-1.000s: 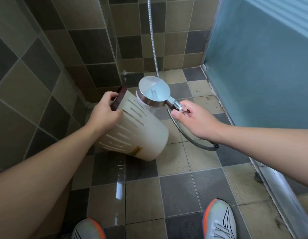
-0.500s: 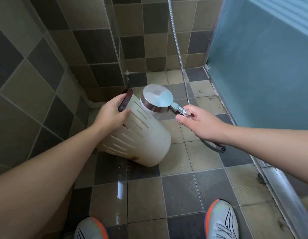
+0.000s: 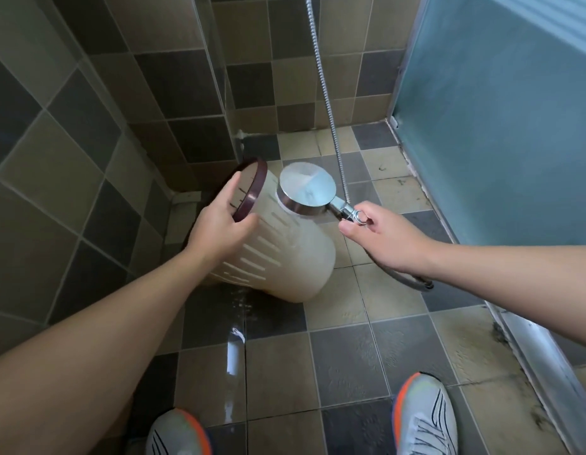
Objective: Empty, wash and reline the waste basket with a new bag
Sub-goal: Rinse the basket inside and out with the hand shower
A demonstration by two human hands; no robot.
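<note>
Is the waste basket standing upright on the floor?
No, the waste basket is tilted on its side, held at the rim by the left hand.

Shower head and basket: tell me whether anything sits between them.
Nothing visible does. The right hand holds the shower head directly over the side of the basket, which the left hand grips at its dark rim, tipped with its mouth facing away. The hose hangs behind.

A: What is shown underfoot?
B: A tiled floor [image 3: 344,366], chequered in dark and tan, wetted at centre.

A: What is borne by it?
B: Two shoes [image 3: 426,418]; whether the tilted basket [image 3: 295,257] touches cannot be told.
</note>
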